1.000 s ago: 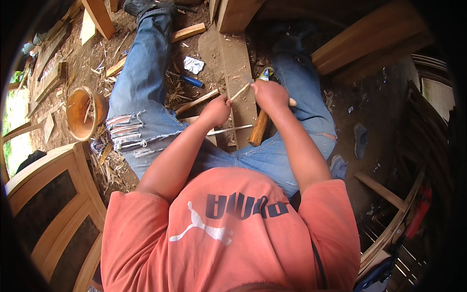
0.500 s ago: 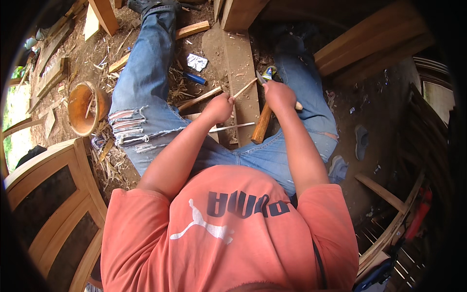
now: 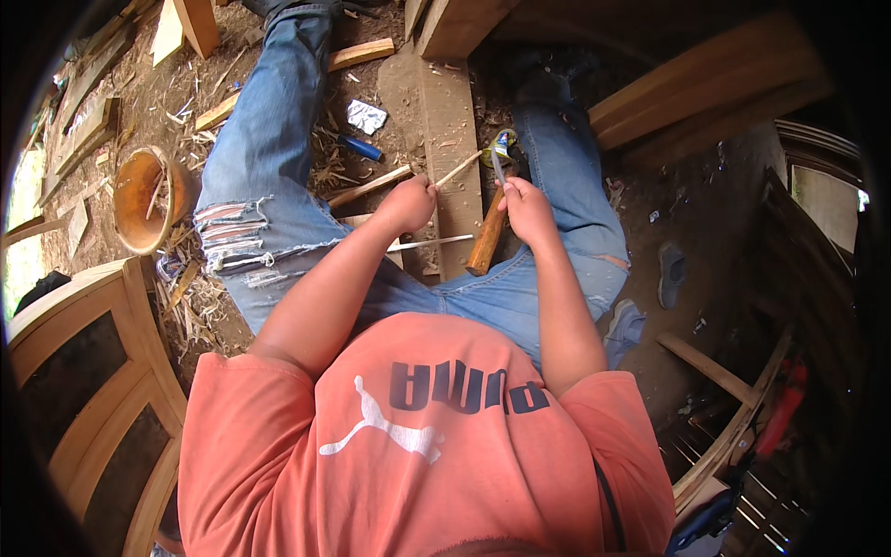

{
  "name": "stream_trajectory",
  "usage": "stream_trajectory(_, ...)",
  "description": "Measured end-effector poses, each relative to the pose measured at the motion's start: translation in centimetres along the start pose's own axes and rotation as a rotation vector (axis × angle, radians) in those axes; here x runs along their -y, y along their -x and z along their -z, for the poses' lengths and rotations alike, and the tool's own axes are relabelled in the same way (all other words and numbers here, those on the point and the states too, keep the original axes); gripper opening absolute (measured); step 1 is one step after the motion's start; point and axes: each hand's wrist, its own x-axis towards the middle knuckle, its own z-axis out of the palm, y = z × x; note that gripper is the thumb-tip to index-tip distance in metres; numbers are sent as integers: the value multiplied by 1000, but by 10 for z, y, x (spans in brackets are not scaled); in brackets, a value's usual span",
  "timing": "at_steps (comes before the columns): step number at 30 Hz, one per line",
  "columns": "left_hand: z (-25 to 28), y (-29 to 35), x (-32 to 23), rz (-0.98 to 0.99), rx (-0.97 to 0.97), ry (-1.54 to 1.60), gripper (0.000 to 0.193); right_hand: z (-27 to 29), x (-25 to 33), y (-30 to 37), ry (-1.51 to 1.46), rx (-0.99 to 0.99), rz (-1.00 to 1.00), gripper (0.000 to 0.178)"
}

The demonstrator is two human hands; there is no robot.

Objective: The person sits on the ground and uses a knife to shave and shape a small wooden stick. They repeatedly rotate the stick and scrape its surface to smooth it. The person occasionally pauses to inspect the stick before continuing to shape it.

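Note:
My left hand is closed around a thin pale wooden stick, whose free end points away and to the right. In my right hand is a knife, its blade pointing away from me near the stick's far end. The knife's handle is mostly hidden by my fingers. Just left of this hand lies a thick brown wooden handle; what it belongs to is not clear. A second thin whitish stick lies below my left hand, between my thighs.
A long plank runs between my legs. An orange-brown bucket stands left of my knee among wood shavings. A blue cylindrical object, a silvery wrapper and a slatted wooden frame are nearby; shoes lie at the right.
My right hand has drawn back toward me and turned with the knife, so its handle end no longer shows. My left hand stays nearly still with the stick. The whole view has shifted slightly.

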Motion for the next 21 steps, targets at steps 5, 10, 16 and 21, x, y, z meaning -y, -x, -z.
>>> stream_trajectory(5,-2,0,1,-3,-33,-12,42,-8,8,9,-436,106,-304,28)
stream_trajectory(10,-10,0,1,8,-66,2,43,-42,9,13,-262,86,-184,25)
stream_trajectory(16,-14,0,2,-34,-75,106,45,-58,16,16,-35,25,-30,26)
stream_trajectory(21,-14,2,1,-39,-61,156,43,-64,16,12,78,23,-73,37)
